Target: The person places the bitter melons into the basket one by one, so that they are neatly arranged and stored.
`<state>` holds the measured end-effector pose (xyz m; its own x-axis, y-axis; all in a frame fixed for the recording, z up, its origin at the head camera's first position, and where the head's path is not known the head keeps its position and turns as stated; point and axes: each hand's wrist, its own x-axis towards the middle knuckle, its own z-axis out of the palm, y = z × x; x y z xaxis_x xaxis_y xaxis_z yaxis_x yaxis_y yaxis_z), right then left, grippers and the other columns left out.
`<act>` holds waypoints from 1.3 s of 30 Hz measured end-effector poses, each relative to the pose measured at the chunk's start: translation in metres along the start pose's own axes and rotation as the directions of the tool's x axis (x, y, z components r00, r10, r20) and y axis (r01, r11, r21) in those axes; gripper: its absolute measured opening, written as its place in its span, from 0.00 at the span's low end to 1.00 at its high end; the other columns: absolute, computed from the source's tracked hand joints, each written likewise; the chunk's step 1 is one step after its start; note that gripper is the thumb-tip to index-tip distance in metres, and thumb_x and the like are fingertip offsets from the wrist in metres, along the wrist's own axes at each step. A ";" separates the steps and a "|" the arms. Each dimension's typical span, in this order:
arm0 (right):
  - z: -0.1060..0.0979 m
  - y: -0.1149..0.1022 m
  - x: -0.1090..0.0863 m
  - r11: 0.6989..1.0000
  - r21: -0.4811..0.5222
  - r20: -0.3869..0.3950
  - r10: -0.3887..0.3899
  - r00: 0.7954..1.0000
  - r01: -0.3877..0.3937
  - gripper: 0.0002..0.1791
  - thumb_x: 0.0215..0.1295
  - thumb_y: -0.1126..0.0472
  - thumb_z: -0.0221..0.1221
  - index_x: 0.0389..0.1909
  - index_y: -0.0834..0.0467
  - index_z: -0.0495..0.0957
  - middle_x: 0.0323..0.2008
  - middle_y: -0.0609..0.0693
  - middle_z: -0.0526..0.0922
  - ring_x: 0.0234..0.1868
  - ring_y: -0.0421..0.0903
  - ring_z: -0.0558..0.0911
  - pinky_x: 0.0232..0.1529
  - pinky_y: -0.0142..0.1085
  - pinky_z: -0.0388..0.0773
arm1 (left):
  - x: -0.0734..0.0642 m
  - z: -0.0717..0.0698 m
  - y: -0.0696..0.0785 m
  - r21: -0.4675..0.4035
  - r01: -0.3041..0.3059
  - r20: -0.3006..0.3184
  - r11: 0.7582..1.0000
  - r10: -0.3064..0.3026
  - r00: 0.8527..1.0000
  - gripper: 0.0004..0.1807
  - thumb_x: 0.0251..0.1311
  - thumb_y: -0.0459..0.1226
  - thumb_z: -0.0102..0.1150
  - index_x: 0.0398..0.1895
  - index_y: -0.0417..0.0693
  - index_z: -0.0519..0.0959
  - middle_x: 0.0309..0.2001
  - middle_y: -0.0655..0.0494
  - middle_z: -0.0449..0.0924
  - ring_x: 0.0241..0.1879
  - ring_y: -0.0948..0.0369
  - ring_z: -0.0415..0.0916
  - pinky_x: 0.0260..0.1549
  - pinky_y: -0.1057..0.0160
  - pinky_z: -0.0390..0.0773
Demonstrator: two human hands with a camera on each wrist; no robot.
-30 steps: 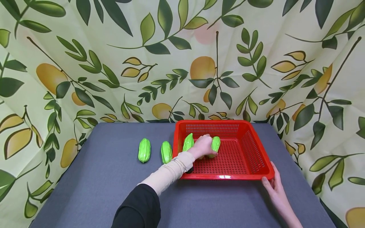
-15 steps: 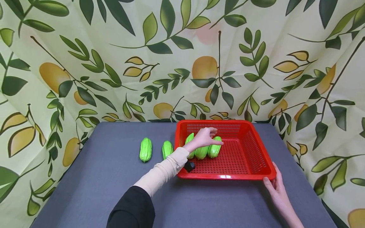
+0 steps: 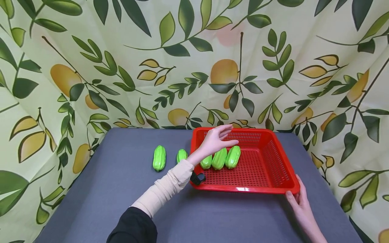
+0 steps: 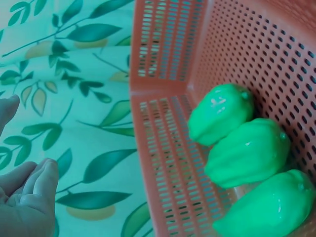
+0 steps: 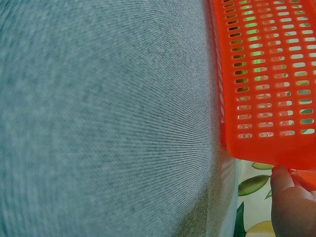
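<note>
My left hand [image 3: 214,141] hovers over the left part of a red plastic basket [image 3: 243,189], fingers extended, thumb apart, holding nothing. In the basket three green ridged gourds lie side by side: a right one [image 3: 233,157], a middle one [image 3: 219,159] and a left one [image 3: 206,163] partly behind the hand. The left wrist view shows these gourds [image 4: 248,153] against the perforated wall, with my left fingers [image 4: 42,185] away from them. My right hand [image 3: 299,204] grips the basket's near right corner; in the right wrist view its thumb [image 5: 282,180] touches the rim.
Left of the basket, two more green gourds lie on the grey-blue table [image 3: 106,202]: one whole gourd [image 3: 159,158] and another gourd [image 3: 181,155] partly hidden by the left arm. A leaf-and-fruit patterned curtain [image 3: 182,84] stands behind the table's far edge and at both sides.
My left hand has let go of the rightmost gourd in the basket and risen up and back from it, its fingers spreading. The right hand keeps its grip on the corner.
</note>
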<state>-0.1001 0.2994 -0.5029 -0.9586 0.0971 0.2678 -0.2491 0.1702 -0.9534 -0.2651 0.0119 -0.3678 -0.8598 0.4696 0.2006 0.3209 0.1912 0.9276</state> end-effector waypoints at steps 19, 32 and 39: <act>-0.002 0.006 -0.001 0.996 0.070 -0.003 -0.060 0.998 0.060 0.38 0.70 0.74 0.43 0.75 0.53 0.38 0.61 0.31 0.59 0.54 0.20 0.68 0.48 0.09 0.67 | -0.042 -0.036 -0.007 -0.130 -0.061 -0.160 0.990 0.040 0.986 0.34 0.53 0.28 0.66 0.65 0.37 0.67 0.63 0.43 0.72 0.63 0.53 0.70 0.61 0.62 0.71; -0.002 0.003 0.000 0.999 0.034 -0.002 -0.009 1.000 0.009 0.39 0.71 0.70 0.45 0.75 0.57 0.35 0.61 0.30 0.57 0.54 0.18 0.67 0.47 0.09 0.68 | -0.054 -0.045 -0.016 -0.175 -0.044 -0.204 0.984 0.007 0.979 0.33 0.53 0.27 0.65 0.64 0.36 0.67 0.63 0.43 0.72 0.63 0.53 0.70 0.62 0.59 0.70; -0.002 0.003 0.000 0.999 0.038 -0.008 -0.026 1.000 0.026 0.38 0.71 0.71 0.45 0.75 0.53 0.38 0.61 0.30 0.58 0.54 0.18 0.68 0.47 0.09 0.67 | -0.071 -0.058 -0.021 -0.188 -0.039 -0.273 0.981 -0.014 0.962 0.33 0.52 0.27 0.65 0.64 0.39 0.68 0.63 0.44 0.72 0.63 0.53 0.70 0.61 0.59 0.70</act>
<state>-0.1001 0.3017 -0.5055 -0.9505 0.1007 0.2938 -0.2796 0.1348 -0.9506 -0.2339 -0.0757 -0.3837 -0.9400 0.2138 0.2658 0.2737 0.0075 0.9618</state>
